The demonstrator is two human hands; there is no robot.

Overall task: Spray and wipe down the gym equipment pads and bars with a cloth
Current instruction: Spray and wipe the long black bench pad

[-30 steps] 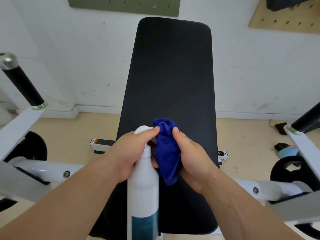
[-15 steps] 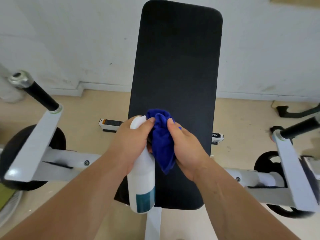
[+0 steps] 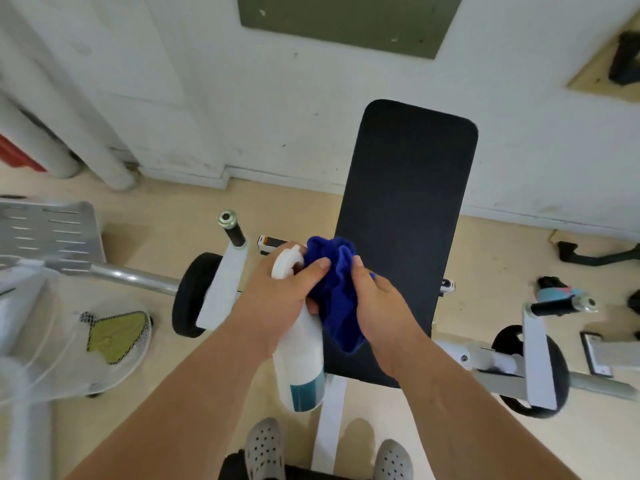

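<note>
View from a head camera looking down at a person's 2 bare forearms over a black bench pad (image 3: 408, 202). The left grip (image 3: 273, 299) is wrapped round the neck of a white bottle (image 3: 301, 358) with a teal band near its base, and its thumb presses against a bunched blue cloth (image 3: 332, 271). The right grip (image 3: 381, 306) is closed on the cloth from the other side, fingers curled into the folds. Bottle and cloth sit together in the air just above the near left edge of the pad, touching each other but not clearly touching the pad.

The bottle's long axis runs away from the person – base toward the grey shoes (image 3: 265, 445), spray head at the far end. Fingers hide the nozzle, so its aim cannot be told. The pad's long axis runs from the person toward the white wall (image 3: 311, 116), leaning a little to the right.

The task looks to be at an early or in-between point: the pad shows no wet streaks, and the picture cannot say whether any of it has been wiped. The likely step is wetting or readying the cloth. Left to do, as far as can be judged – the pad, the black handle (image 3: 233, 233) on the left and the one (image 3: 550, 308) on the right, plus the white frame
</note>
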